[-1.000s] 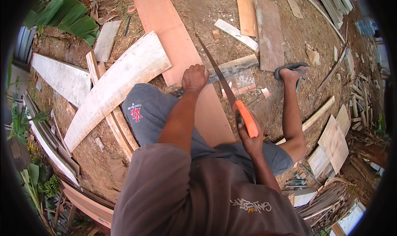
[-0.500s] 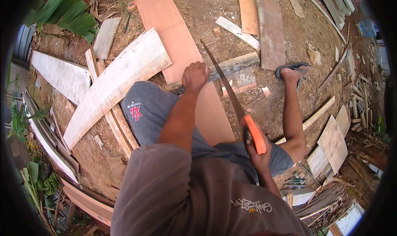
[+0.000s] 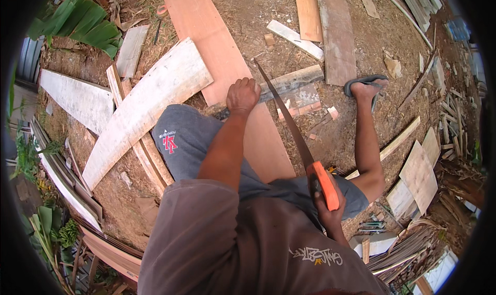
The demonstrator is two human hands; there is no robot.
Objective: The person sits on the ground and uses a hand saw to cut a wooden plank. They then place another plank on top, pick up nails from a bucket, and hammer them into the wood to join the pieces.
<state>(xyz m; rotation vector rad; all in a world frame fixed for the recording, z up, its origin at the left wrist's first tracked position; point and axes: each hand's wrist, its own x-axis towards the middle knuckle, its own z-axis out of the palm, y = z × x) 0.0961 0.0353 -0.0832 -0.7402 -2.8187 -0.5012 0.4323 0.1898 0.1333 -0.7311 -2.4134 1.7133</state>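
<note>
My left hand (image 3: 244,95) is closed with its fingers curled over a dark, weathered wooden batten (image 3: 292,81), where it crosses a long reddish plank (image 3: 227,47). The hand hides which of the two lies on top there. My right hand (image 3: 330,209) grips the orange-and-black handle of a handsaw (image 3: 295,129). The saw's long brown blade slants up and left, crossing the batten in view just right of the plank. Whether its teeth touch wood cannot be made out. My left knee is bent beside the plank.
A wide whitish tapered board (image 3: 150,109) lies left of the plank, across narrow wooden strips (image 3: 147,158). A grey-brown board (image 3: 338,39) and a pale offcut (image 3: 297,40) lie at the far right. My sandalled right foot (image 3: 364,88) rests on dirt. Banana leaves (image 3: 77,23) hang far left.
My right hand has drawn the handsaw back toward me, down and slightly right, and its tip has come nearer. My left hand has stayed in place.
</note>
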